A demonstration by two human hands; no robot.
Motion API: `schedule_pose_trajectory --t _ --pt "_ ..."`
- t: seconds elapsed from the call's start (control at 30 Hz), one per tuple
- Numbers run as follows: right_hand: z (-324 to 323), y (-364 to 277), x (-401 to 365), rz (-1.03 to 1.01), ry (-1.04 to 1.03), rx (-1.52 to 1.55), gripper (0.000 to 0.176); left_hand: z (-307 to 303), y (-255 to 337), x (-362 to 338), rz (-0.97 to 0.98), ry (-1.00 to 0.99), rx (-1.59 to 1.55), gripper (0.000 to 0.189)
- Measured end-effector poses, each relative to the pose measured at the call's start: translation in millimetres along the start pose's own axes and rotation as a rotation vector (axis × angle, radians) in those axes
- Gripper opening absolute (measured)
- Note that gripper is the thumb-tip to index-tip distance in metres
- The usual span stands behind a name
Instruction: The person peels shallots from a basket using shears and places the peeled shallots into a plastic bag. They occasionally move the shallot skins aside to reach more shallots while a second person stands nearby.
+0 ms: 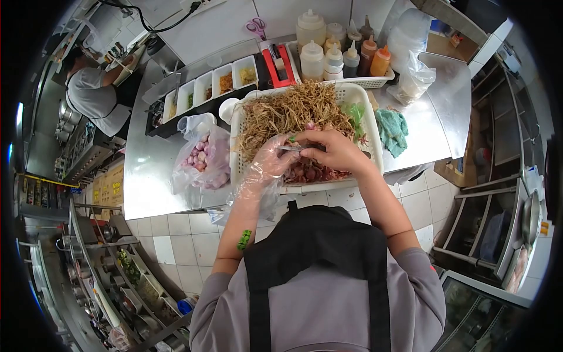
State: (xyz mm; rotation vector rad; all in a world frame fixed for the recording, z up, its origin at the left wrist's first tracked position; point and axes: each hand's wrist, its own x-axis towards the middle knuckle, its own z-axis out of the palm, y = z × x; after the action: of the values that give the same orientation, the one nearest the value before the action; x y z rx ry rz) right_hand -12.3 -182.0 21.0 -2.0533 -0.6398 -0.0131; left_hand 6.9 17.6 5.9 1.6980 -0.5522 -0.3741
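Observation:
A white plastic basket [375, 138] holds a heap of dry brown roots or stalks [293, 111], with reddish skins and pieces [311, 173] at its near side. Above the basket, my left hand [274, 157], in a clear plastic glove, is closed on a small knife [290, 148]. My right hand [331, 149] is bare and pinches something beside the blade; it is too small to make out. A pinkish bulb [310, 125] shows just beyond the fingers. Left of the basket lies a clear bag of small pink-purple shallots [200, 154].
Squeeze bottles [333, 58] fill a tray behind the basket. A green cloth [392, 131] lies to its right. Seasoning containers [205, 87], a red holder [279, 66] and pink scissors [256, 27] are at the back. Another person [94, 91] stands at the far left.

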Motion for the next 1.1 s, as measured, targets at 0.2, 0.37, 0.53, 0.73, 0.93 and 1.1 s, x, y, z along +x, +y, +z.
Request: schedule_pose_trajectory --t 0.2,0.37,0.53,0.73,0.93,1.1 --pt "4.7 -7.2 0.0 0.029 0.087 -0.021 0.027 2.0 11.4 0.7 -0.138 0.035 -0.158 0.039" --pt "7.8 -11.9 4.5 0.126 0.212 0.093 0.018 10.6 4.0 6.2 -0.136 0.257 -0.533 0.034" --pt "8.7 -2.2 6.6 0.173 0.134 0.672 0.016 12.8 6.1 2.9 -0.029 0.278 -0.486 0.030" --pt "7.9 -3.2 8.3 0.297 0.072 1.016 0.016 16.7 20.0 -6.1 -0.033 0.298 -0.559 0.035" --pt "9.0 -6.6 12.0 0.260 0.216 0.744 0.019 11.7 13.3 -2.0 -0.056 0.347 -0.765 0.037" --pt "26.2 -1.5 13.8 0.170 0.362 0.405 0.022 17.6 2.7 3.9 0.023 0.323 -0.884 0.036"
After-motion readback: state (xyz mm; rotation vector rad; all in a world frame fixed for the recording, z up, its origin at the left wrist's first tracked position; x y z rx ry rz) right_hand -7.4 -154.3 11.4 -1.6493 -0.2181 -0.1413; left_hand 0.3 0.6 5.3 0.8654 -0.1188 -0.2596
